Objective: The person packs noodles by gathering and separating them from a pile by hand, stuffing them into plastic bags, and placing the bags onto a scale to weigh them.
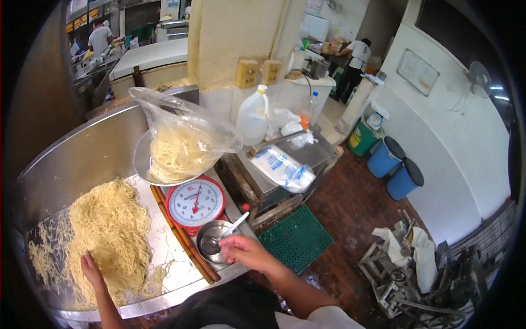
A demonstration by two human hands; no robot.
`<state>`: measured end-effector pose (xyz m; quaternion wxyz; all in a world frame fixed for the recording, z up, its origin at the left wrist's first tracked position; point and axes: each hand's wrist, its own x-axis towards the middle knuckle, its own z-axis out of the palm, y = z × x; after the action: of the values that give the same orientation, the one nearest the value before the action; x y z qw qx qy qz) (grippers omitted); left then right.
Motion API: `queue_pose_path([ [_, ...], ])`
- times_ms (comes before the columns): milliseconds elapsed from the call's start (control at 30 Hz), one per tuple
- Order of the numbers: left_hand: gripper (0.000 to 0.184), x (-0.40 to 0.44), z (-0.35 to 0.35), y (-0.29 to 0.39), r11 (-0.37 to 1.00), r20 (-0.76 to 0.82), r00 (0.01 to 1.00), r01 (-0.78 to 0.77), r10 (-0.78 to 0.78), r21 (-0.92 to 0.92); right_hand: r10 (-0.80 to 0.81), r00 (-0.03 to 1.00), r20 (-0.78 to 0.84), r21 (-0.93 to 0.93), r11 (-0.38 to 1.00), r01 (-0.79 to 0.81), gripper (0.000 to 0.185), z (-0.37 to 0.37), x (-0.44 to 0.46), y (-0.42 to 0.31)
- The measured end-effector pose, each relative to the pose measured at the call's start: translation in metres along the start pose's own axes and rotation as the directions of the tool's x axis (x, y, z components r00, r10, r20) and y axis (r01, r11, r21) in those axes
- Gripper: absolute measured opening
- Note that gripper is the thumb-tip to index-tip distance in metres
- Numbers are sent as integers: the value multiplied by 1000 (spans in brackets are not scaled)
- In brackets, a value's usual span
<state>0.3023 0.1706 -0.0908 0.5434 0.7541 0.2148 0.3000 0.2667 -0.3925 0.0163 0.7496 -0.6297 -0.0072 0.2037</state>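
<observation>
A large heap of yellow noodles (118, 214) lies in the wide metal tray on the left. At its lower part is my left hand (94, 270), curved against a blurred clump of noodles. My right hand (249, 253), fingers loosely bent and apart, hovers at the rim of a small metal bowl (205, 255). A spoon with a white handle (237, 223) leans in that bowl, just above my fingers. Behind it stands a red dial scale (195, 200). Its metal pan (142, 159) carries a clear plastic bag (189, 131) partly filled with noodles.
Brown sticks (183, 236) lie between heap and scale. On the side table are a plastic jug (253, 118) and a pack of plastic bags (282, 167). A green mat (296, 239), blue bins (404, 179) and machinery (405, 263) occupy the floor. Two people work far behind.
</observation>
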Motion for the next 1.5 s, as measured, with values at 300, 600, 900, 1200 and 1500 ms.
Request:
queue_pose_path([
  [300,34,-8,9,191,960,63,968,-230,243,-160,-196,943,268,-95,969,229,26,60,61,-63],
  [600,27,-46,54,309,866,174,897,-318,407,-386,-487,689,538,-112,768,631,50,232,103,-136],
  [900,20,15,-2,309,678,72,928,-212,365,-704,-197,761,618,-532,609,589,24,241,144,-30],
  [1200,43,101,-86,224,614,-36,978,-158,206,-773,-126,868,479,-661,599,452,24,192,156,27],
  [1500,45,89,-83,217,577,-155,985,-168,73,-799,-122,892,435,-727,538,428,21,181,157,48],
])
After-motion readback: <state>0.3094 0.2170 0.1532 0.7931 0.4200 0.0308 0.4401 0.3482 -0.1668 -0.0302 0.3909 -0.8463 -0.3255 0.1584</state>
